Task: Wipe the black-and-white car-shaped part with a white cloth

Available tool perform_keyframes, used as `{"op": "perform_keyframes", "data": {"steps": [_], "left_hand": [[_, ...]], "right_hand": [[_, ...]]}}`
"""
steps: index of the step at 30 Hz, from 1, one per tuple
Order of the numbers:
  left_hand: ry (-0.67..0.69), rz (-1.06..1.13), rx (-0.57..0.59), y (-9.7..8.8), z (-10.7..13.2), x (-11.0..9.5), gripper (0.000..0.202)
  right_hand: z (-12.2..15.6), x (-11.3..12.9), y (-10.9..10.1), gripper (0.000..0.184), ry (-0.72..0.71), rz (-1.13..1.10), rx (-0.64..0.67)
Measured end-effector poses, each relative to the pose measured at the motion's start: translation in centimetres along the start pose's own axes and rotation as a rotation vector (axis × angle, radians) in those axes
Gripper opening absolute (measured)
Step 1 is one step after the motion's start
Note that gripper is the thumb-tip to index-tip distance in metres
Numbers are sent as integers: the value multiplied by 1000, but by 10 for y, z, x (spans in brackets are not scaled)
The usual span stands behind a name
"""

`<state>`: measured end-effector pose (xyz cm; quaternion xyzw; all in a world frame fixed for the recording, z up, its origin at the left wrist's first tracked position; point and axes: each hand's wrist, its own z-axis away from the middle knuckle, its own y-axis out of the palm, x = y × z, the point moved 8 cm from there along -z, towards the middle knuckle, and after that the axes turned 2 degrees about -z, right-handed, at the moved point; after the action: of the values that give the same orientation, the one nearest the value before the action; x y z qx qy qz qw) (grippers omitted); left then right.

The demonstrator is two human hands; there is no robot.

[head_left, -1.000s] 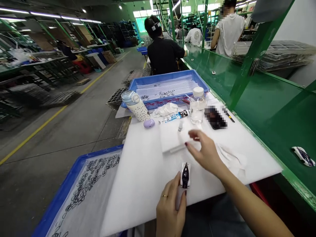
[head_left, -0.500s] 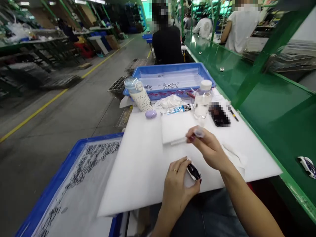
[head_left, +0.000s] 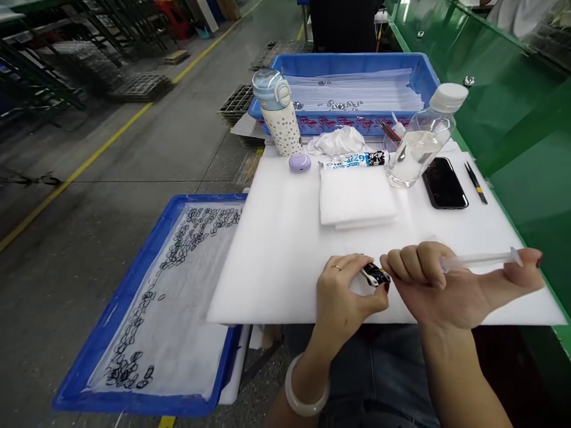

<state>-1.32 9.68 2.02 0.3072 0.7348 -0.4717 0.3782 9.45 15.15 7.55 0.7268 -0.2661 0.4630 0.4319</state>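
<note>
My left hand (head_left: 345,297) grips a small black-and-white toy car (head_left: 375,275) over the near edge of the white foam board (head_left: 285,249). My right hand (head_left: 450,285) holds a clear plastic syringe (head_left: 482,259), thumb on the plunger end, with the fingers curled and touching the toy car's right side. The syringe's tip is hidden behind the fingers.
A folded white foam pad (head_left: 357,196), glue tube (head_left: 354,160), clear bottle (head_left: 419,139), phone (head_left: 444,182), tweezers (head_left: 475,182), lilac case (head_left: 300,162) and dotted flask (head_left: 279,113) sit on the board. Blue trays (head_left: 134,303) (head_left: 348,62) hold small black parts. A green conveyor (head_left: 513,131) runs on the right.
The view tilted down. My right hand picked up the syringe and brought it to the toy car; my left hand lifted and turned the car toward it.
</note>
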Motion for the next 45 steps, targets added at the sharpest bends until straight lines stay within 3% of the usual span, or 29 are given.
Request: {"op": "perform_keyframes", "data": {"steps": [10,22,30,34,37,40,43,45], "left_hand": [[13,-8,-10,-1,-1,-2,34],[15,-21,4,1,1,0,31],[36,-41,-2,1,1,-1,32],[34,-54,2,1,0,0,33],[60,-80,32,2,2,1,36],[145,-122,47,3,8,-1,43],[212,-164,72,5,13,0,49],[220,-189,82,6,14,3,48]], "right_hand": [[-5,-5,5,68,53,58,13],[-1,-9,-1,66,-5,-182,59],[0,-10,-1,67,-22,-153,35],[3,1,1,67,-19,-51,-17],[-15,19,9,70,-134,27,-1],[-52,28,2,64,-333,71,-151],[-84,-2,-11,49,-114,296,-176],[-76,-4,-31,45,-103,380,-237]]}}
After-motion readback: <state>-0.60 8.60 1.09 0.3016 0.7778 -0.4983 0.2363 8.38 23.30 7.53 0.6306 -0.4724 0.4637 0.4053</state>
